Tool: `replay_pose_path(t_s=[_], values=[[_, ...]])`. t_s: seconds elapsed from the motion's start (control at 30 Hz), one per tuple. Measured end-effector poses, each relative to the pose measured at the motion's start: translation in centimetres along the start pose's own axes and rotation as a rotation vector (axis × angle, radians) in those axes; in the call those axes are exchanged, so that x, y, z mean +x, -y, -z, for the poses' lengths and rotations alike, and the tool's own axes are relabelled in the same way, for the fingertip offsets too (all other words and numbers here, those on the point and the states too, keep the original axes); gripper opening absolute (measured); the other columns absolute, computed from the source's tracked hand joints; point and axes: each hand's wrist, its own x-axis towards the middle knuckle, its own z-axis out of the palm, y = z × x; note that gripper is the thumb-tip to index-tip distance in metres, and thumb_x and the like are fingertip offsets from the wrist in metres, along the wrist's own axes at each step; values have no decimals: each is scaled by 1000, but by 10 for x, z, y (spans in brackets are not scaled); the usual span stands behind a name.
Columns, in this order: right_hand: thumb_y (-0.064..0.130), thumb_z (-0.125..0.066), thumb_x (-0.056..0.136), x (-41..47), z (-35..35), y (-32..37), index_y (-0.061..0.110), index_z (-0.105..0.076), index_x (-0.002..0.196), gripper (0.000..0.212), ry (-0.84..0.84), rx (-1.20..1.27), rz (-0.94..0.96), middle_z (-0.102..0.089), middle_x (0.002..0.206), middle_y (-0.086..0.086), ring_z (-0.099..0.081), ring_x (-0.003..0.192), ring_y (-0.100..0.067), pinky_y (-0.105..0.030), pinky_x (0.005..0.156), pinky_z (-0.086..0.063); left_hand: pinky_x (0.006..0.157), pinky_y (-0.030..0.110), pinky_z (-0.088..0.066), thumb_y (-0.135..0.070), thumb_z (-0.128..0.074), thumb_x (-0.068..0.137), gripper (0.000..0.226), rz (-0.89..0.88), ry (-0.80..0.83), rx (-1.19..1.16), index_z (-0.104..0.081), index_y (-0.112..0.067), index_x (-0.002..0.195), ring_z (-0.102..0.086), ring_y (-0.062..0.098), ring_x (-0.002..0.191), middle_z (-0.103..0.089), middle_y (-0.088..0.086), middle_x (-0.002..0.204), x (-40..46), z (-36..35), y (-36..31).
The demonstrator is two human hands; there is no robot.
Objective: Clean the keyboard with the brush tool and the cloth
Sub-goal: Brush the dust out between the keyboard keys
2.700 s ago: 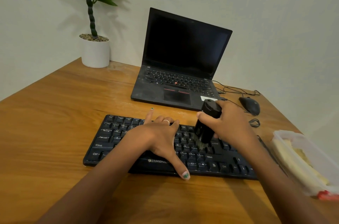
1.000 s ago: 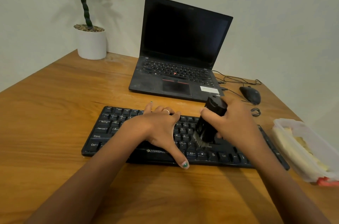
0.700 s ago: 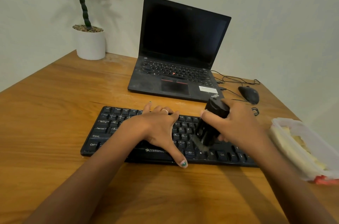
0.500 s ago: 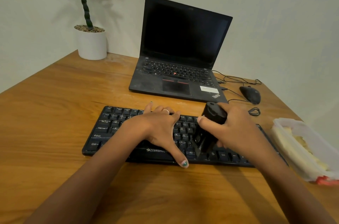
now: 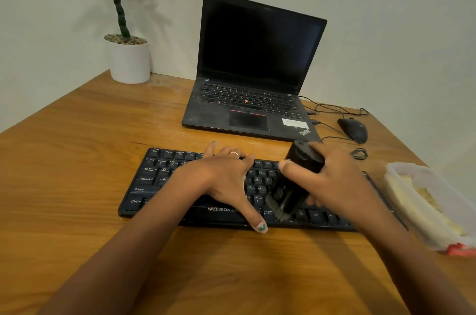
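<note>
We brush one black keyboard (image 5: 159, 180) on one wooden desk (image 5: 77, 160), both hands at work.

From the left we count one potted plant (image 5: 127, 57), then one keyboard lying near the desk's front edge; our left hand (image 5: 226, 180) lies flat on its middle keys, fingers spread and straight. Behind stands one open laptop (image 5: 253, 69), screen dark. Our right hand (image 5: 334, 183) is wrapped round one black brush tool (image 5: 296, 180), tilted, bristles touching the bottom key row. Further right: one mouse (image 5: 353, 129), then one clear plastic container (image 5: 432, 201) with something pale yellow inside.
</note>
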Motion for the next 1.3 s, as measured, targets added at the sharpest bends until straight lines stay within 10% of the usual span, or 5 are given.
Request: replay_pose_path(t_s=[0.9, 1.3], values=[[41, -64, 73, -22, -10, 4, 28, -58, 79, 15, -80, -34, 6, -62, 69, 7, -61, 66, -6, -30, 55, -54, 116, 54, 15, -77, -69, 60, 133, -6, -3, 5, 7, -22, 155, 8, 21, 149, 0, 1, 163, 1, -1, 1], [41, -64, 77, -23, 3, -6, 29, -56, 86, 17, -180, -184, 15, -59, 70, 11, -56, 63, -2, -13, 49, -45, 115, 55, 16, -77, -69, 60, 133, -5, 5, -9, 7, -22, 155, 10, 22, 148, 2, 2, 163, 1, -1, 2]])
